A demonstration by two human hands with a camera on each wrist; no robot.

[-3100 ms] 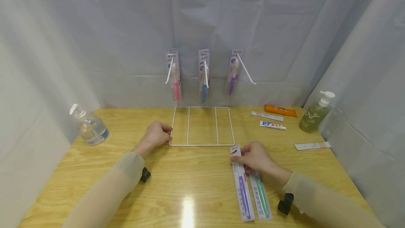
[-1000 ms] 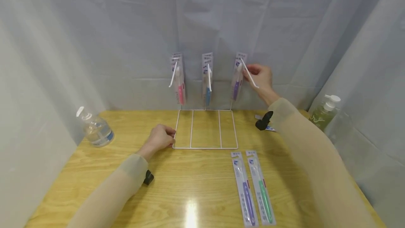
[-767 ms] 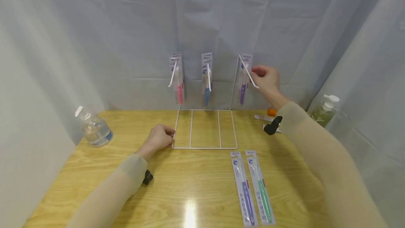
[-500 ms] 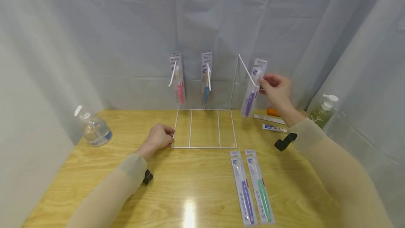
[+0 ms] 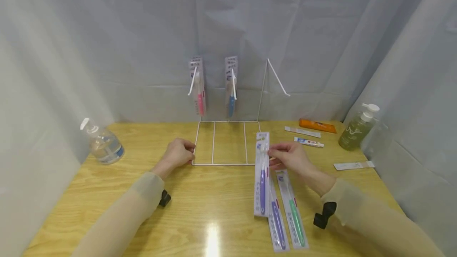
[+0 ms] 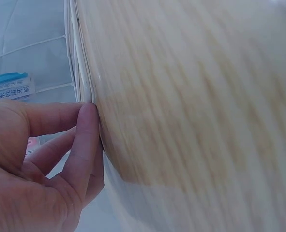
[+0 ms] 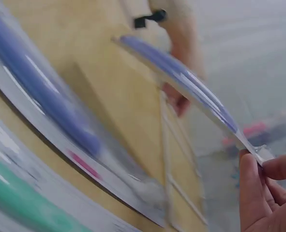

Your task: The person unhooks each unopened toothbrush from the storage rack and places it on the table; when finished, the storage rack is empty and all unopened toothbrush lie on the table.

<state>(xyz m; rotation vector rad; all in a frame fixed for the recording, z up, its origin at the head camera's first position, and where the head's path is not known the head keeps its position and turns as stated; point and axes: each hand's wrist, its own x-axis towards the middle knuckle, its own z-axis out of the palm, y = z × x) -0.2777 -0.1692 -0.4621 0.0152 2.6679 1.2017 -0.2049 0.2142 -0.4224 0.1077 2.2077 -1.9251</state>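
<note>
My left hand (image 5: 177,152) pinches the left side of a white wire display rack (image 5: 225,164) near its front corner; the left wrist view shows thumb and fingertips on the wire (image 6: 82,72). My right hand (image 5: 292,158) pinches the upper part of a packaged purple toothbrush (image 5: 262,189), held tilted above the table. In the head view it partly overlaps a second packaged purple toothbrush (image 5: 277,225) lying flat, with a packaged green toothbrush (image 5: 295,217) to its right. Pink toothbrush packs (image 5: 200,100) hang on the left hook, blue ones (image 5: 231,104) on the middle hook. The right hook (image 5: 278,76) is bare.
At the back right lie an orange tube (image 5: 317,125), a small toothpaste tube (image 5: 308,142) and two slim white packets, one of them (image 5: 353,165) nearer the edge. A green pump bottle (image 5: 357,130) stands right, a clear pump bottle (image 5: 105,146) left. Grey curtains enclose the table.
My right hand has lifted the purple toothbrush pack off the right hook and brought it down over the toothbrushes in front. My left hand stays on the rack.
</note>
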